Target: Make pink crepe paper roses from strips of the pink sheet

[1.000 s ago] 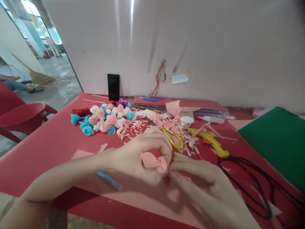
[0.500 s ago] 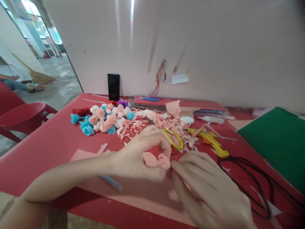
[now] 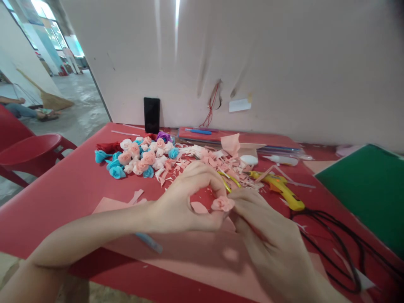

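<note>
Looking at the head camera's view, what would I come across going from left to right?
Red plastic chair → black rectangular phone → small pink paper rose → yellow plastic glue gun → flat green rectangular sheet.

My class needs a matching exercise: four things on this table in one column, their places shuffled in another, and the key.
1. phone
2. glue gun
3. heap of flowers
4. single pink flower

A. right of the paper scraps
B. where the left hand and right hand meet
C. upright by the wall
D. left of the paper scraps

Pairs: 1-C, 2-A, 3-D, 4-B
</note>
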Demonstrator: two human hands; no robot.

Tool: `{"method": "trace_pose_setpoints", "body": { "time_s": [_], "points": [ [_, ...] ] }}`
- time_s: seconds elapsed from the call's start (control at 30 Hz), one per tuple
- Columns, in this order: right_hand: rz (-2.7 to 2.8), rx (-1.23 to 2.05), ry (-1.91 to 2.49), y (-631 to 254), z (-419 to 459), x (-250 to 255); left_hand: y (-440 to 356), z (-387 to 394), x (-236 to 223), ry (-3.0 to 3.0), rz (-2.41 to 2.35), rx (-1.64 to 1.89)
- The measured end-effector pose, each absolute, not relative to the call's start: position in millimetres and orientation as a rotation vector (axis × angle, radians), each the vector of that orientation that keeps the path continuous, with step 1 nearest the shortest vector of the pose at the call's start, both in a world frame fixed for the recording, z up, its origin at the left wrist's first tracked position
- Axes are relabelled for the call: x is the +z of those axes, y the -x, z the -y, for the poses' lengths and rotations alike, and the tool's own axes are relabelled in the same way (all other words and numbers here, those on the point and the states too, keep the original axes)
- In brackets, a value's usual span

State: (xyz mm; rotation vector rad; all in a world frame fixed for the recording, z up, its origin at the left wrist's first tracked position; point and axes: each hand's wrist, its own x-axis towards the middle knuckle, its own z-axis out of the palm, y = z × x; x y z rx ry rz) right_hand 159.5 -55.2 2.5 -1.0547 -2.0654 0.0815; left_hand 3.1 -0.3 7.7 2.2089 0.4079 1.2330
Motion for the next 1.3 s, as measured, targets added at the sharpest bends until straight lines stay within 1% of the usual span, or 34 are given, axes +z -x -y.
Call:
{"method": "trace_pose_setpoints", "body": {
  "time_s": [0.07, 0.27, 0.4, 0.5, 0.77, 0.93, 1.17, 1.3],
  "points": [
    [2.045, 0.076, 1.068, -159.6, 54.1, 0.9, -3.0, 1.3, 8.5, -2.233, -0.437, 1.262],
    [2.08, -0.104, 0.976, -161.6, 54.1, -1.6, -2.4, 4.9, 8.1, -2.333, -0.482, 1.295],
    [2.101, -0.137, 0.879, -166.0, 49.2, -2.2, -2.2, 6.8, 6.8, -2.384, -0.513, 1.37],
    [2.113, -0.023, 0.795, -172.2, 43.7, -3.7, -0.6, 10.1, 11.7, -2.377, -0.501, 1.329],
    [2.081, 0.318, 0.758, -177.8, 33.3, -3.8, 7.8, 15.0, 27.7, -2.104, -0.465, 0.907],
    [2.084, 0.417, 0.732, -175.4, 30.9, -5.0, 6.6, 12.8, 25.7, -1.992, -0.457, 0.865],
    [2.127, 0.354, 0.702, -175.3, 30.1, -5.8, 4.8, 13.5, 24.2, -2.01, -0.398, 0.908],
    [2.22, 0.152, 0.64, -178.1, 31.0, -1.5, 5.7, 11.2, 22.8, -2.109, -0.344, 0.937]
  ]
}}
